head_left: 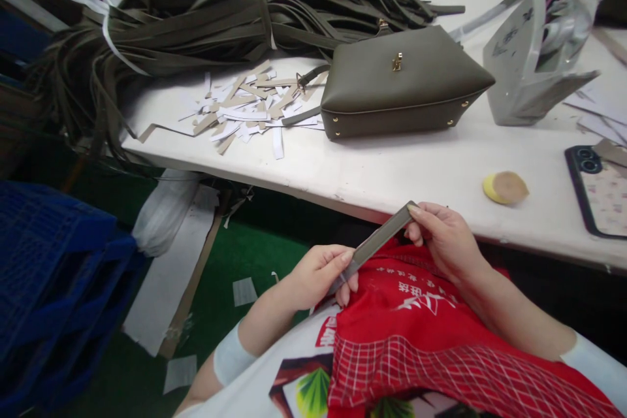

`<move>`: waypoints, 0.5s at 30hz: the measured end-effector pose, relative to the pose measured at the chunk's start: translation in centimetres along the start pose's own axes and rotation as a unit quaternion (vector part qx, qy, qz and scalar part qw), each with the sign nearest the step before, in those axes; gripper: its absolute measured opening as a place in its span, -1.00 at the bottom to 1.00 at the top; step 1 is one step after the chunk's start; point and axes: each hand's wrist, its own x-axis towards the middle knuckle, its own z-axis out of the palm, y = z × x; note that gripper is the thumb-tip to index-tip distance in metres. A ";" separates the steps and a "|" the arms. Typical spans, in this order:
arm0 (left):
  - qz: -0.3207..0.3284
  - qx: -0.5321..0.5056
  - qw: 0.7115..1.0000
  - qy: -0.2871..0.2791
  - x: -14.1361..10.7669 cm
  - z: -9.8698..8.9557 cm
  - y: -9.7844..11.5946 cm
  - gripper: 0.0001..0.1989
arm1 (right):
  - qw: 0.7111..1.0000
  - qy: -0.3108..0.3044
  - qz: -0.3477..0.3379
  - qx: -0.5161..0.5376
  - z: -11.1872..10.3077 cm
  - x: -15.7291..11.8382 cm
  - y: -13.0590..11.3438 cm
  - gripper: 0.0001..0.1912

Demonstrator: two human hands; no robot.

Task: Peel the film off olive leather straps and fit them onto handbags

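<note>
Diagonally, strip (pixel 383 239) slants from left hand (pixel 321 273) up to right hand (pixel 447 235).

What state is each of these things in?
Short olive leather strip: held between left hand and right hand.
Olive leather handbag: lying down, base studs showing.
Long dark leather straps: bundled, tied.
White and beige paper scraps: scattered.
Patterned phone: camera side up.
Blue plastic pallets: stacked.

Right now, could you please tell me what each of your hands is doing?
Left hand: closed on the lower end of a flat grey-green leather-like strip.
Right hand: fingers pinching the strip's upper end.
</note>
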 end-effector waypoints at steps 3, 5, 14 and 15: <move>-0.018 -0.018 1.000 -0.010 -0.2 -0.3 0.2 -0.50 | 1.000 -0.003 0.003 -0.006 0.0 0.1 0.3 -0.63; -0.022 -0.024 0.999 -0.015 -0.2 -0.4 0.2 -0.50 | 1.000 -0.005 0.003 -0.013 0.0 0.2 0.5 -0.62; 0.035 -0.007 0.999 0.037 4.6 -0.5 -2.4 -0.53 | 0.965 0.034 -0.079 -0.246 -1.3 1.7 -0.6 -0.57; 0.044 0.000 0.998 0.039 5.5 -0.4 -2.6 -0.52 | 0.953 0.039 -0.095 -0.284 -1.7 2.1 -0.9 -0.57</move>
